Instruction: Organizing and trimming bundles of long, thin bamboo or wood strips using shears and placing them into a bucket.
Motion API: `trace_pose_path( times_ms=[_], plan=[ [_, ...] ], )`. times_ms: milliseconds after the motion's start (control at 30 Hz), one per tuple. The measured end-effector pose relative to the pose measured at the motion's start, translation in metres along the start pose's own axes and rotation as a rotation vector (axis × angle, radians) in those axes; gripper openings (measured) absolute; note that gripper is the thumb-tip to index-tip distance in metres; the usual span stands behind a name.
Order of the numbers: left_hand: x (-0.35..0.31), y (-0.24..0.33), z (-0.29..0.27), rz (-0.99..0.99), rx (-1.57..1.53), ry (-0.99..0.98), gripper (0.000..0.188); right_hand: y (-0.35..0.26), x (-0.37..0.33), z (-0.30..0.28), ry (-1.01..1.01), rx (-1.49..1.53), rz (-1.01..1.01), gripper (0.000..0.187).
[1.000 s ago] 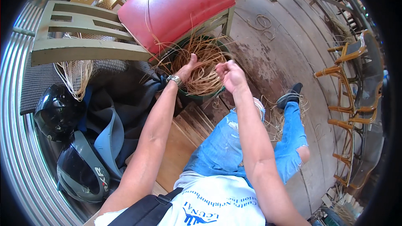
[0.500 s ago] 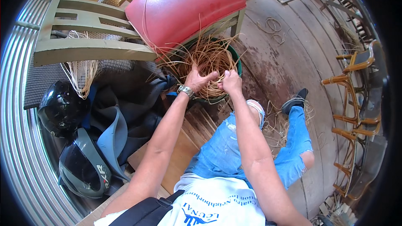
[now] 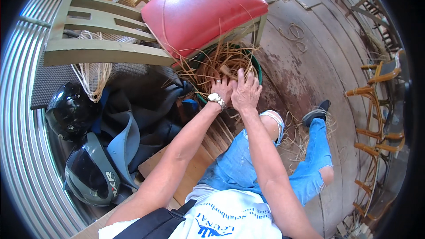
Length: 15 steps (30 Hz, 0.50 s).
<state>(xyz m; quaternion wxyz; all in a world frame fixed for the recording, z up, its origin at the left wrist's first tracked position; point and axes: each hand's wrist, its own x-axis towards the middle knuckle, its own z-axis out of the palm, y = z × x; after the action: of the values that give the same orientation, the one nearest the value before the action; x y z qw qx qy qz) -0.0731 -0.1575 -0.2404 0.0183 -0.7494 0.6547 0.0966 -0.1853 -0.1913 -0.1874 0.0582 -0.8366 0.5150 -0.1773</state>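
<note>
A tangle of thin rattan strips (image 3: 207,71) fills a round green tub (image 3: 259,71). My left hand (image 3: 222,91), with a metal watch (image 3: 216,98) at the wrist, reaches over the tub's near side. Its fingers stretch forward onto the strips, their tips partly hidden. Right beside it, my right hand (image 3: 246,92) lies palm down with its fingers spread over the near right part of the tangle. No strip is plainly gripped in either hand. A short brown piece (image 3: 226,71) shows among the strips just beyond my fingers.
A chair with a red padded seat (image 3: 199,9) stands over the tub's far side. Two helmets (image 3: 73,110) and dark cloth (image 3: 150,97) lie at left by a corrugated metal wall (image 3: 22,106). Loose strips (image 3: 292,35) lie on the plank floor; rattan-framed chairs (image 3: 376,102) line the right.
My right hand has gone from a closed grip to spread fingers. My left hand has shifted right, close against it, with its fingers pointing forward. The view has swung slightly left.
</note>
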Motion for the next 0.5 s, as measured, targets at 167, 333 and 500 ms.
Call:
trace_pose_path(
  times_ms=[167,333,500],
  plan=[
    [-0.05,-0.03,-0.039,0.089,-0.212,0.007,0.076,-0.003,-0.003,0.005,-0.527,-0.053,-0.047,0.042],
    [-0.101,-0.035,-0.137,-0.095,-0.492,0.214,0.04,-0.006,0.0,0.004,-0.63,-0.14,-0.029,0.046],
    [-0.069,-0.065,-0.167,-0.183,-0.006,0.699,0.067,-0.011,-0.004,0.007,-0.618,-0.11,-0.031,0.047]
  ],
)
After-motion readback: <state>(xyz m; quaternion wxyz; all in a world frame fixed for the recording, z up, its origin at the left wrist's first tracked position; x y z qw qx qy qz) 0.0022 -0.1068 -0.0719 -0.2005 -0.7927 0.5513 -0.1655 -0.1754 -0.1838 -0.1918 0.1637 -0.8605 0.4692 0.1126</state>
